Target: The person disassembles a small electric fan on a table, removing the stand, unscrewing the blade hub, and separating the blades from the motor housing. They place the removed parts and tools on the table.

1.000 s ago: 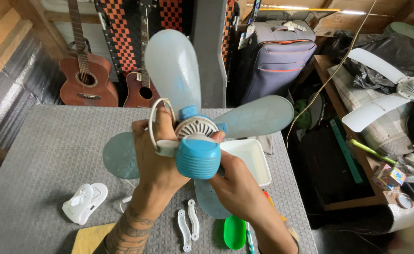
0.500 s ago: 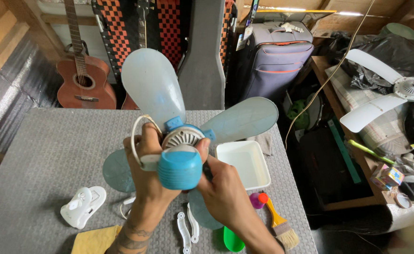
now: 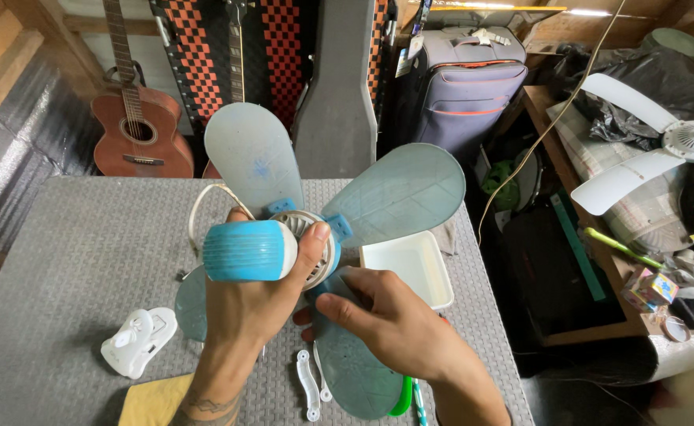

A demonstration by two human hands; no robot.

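I hold a small blue ceiling fan (image 3: 250, 251) above a grey table (image 3: 71, 252). My left hand (image 3: 254, 296) wraps its ribbed blue motor housing, thumb on the white vented hub (image 3: 315, 241). My right hand (image 3: 390, 323) grips the near pale-blue blade (image 3: 355, 371) close to the hub. Two more blades (image 3: 394, 193) fan out towards the far side, and a fourth shows low at the left. A white wire loop (image 3: 205, 201) curls off the housing.
On the table lie a white plastic cover (image 3: 138, 341), two white brackets (image 3: 309, 384), a yellow cloth (image 3: 155, 400), a white tray (image 3: 410, 268) and a green piece (image 3: 402, 398). Guitars (image 3: 135, 130), a suitcase (image 3: 465, 79) and a white fan (image 3: 662, 154) stand beyond.
I have tilted the fan so the blue housing swung left and lower. My right hand shifted from the housing onto the near blade, which now covers the brush and small bottle.
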